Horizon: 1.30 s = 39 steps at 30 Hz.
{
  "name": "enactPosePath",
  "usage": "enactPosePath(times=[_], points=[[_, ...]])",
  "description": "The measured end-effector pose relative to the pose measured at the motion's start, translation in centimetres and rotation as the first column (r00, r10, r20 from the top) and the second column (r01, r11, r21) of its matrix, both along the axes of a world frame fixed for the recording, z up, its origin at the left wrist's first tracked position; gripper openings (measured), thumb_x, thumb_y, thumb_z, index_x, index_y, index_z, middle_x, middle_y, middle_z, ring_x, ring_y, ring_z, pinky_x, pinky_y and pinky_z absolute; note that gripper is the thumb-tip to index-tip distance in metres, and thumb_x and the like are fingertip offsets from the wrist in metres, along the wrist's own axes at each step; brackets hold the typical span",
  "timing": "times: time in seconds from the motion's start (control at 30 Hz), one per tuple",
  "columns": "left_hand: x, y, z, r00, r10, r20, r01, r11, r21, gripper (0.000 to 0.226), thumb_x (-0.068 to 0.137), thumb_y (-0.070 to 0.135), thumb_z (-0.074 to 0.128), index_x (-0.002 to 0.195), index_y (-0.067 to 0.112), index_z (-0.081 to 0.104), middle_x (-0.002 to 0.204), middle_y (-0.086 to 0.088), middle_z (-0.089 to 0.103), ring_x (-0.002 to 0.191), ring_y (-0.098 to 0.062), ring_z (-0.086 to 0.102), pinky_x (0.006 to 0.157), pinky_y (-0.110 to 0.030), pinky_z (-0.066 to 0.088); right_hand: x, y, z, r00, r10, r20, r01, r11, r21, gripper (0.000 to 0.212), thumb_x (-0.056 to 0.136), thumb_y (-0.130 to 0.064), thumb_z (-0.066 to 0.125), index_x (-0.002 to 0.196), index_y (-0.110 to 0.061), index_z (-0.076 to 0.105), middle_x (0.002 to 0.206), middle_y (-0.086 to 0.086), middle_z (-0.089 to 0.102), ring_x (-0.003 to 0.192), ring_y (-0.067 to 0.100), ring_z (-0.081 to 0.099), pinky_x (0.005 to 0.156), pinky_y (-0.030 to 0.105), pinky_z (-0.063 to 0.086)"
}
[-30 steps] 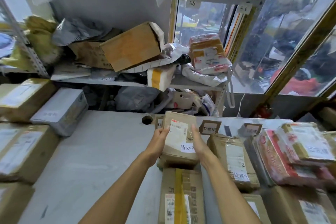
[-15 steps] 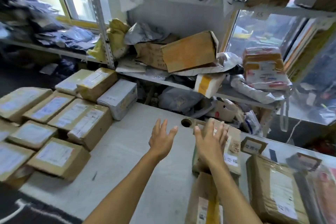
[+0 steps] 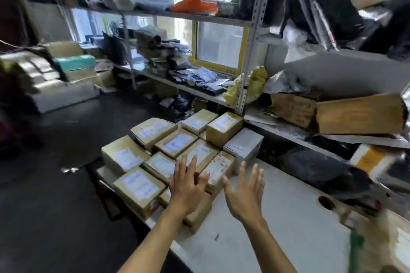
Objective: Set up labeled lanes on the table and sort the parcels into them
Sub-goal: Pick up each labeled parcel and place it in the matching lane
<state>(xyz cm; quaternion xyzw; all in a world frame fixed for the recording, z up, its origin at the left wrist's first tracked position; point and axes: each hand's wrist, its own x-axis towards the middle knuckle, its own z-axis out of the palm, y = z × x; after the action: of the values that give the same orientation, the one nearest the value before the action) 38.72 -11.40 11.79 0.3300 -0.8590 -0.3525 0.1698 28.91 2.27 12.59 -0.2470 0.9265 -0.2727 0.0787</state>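
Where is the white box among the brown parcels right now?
In the head view, the white box sits at the far right edge of the parcel cluster on the table, beside the tall brown parcel, beyond the right hand.

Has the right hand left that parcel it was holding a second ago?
Yes. The right hand now hangs open over bare table, left of the round hole, reaching toward the stacked parcels.

**The room around my table**

I stood at a pale grey table [image 3: 277, 217] with a round cable hole [image 3: 326, 203] near its far edge. The floor [image 3: 55, 206] to my left was dark. Grey metal shelving [image 3: 250, 51] ran along the wall, 2 tiers crammed with bags and cartons. Behind it, yellow-framed windows [image 3: 218, 44] let in bright daylight. The far left corner was too blurred to read.
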Motion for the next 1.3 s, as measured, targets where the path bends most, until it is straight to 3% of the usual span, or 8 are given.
enactPosePath(times=[0.27,0.5,0.77,0.93,1.1,1.3], points=[[9.5,-9.9,0.5,0.986,0.134,-0.099,-0.128,0.990,0.058,0.096,0.072,0.085,0.015,0.158,0.044,0.014,0.168,0.018,-0.007,0.154,-0.007,-0.013,0.124,-0.050,-0.003,7.8,-11.0,0.2,0.991,0.124,0.042,-0.125,0.992,0.018,0.083,0.101,-0.071,0.025,0.164,-0.029,-0.010,0.168,0.010,-0.030,0.153,0.025,-0.033,0.126,0.043,-0.017],[8.9,-14.1,1.1,0.984,0.119,-0.131,-0.109,0.990,0.085,0.089,0.079,0.082,0.016,0.159,0.044,0.012,0.167,0.021,-0.011,0.153,-0.006,-0.016,0.122,-0.047,-0.009,6.5,-14.1,-0.4,0.994,0.108,-0.012,-0.106,0.989,0.099,0.085,0.100,-0.071,0.022,0.164,-0.028,-0.014,0.167,0.011,-0.032,0.152,0.026,-0.034,0.126,0.043,-0.016],[1.5,-17.6,0.0,0.996,0.013,-0.088,-0.007,0.998,0.063,0.077,0.088,0.075,0.023,0.159,0.047,0.007,0.165,0.024,-0.018,0.152,-0.004,-0.021,0.121,-0.053,-0.008,0.5,-17.5,-1.6,1.000,0.021,0.011,-0.022,0.996,0.088,0.083,0.103,-0.068,0.024,0.164,-0.027,-0.015,0.167,0.011,-0.032,0.153,0.026,-0.033,0.121,0.040,-0.019],[-6.2,-20.4,1.1,0.998,-0.062,-0.022,0.062,0.998,-0.005,0.069,0.099,0.068,0.027,0.160,0.044,0.006,0.168,0.016,-0.013,0.153,-0.010,-0.018,0.122,-0.049,-0.009,-5.6,-20.2,-1.3,0.997,-0.028,0.070,0.028,1.000,-0.002,0.083,0.102,-0.069,0.024,0.163,-0.030,-0.017,0.165,0.009,-0.037,0.151,0.025,-0.036,0.123,0.045,-0.015],[-13.7,-21.9,1.5,0.988,-0.155,-0.016,0.154,0.988,-0.011,0.077,0.092,0.078,0.023,0.159,0.044,0.007,0.168,0.018,-0.010,0.155,-0.011,-0.012,0.123,-0.053,-0.004,-11.5,-21.6,-1.7,0.994,-0.076,0.082,0.078,0.997,-0.022,0.085,0.102,-0.070,0.025,0.163,-0.028,-0.015,0.166,0.010,-0.034,0.152,0.025,-0.035,0.126,0.045,-0.013],[-20.2,-23.3,0.9,0.974,-0.215,-0.078,0.226,0.956,0.186,0.082,0.086,0.074,0.026,0.159,0.038,0.017,0.169,0.010,0.005,0.155,-0.010,0.001,0.126,-0.050,0.003,-16.7,-22.4,-3.0,0.958,-0.190,0.213,0.218,0.969,-0.114,0.083,0.103,-0.065,0.031,0.165,-0.029,-0.010,0.169,0.005,-0.027,0.155,0.023,-0.027,0.126,0.044,-0.008]])
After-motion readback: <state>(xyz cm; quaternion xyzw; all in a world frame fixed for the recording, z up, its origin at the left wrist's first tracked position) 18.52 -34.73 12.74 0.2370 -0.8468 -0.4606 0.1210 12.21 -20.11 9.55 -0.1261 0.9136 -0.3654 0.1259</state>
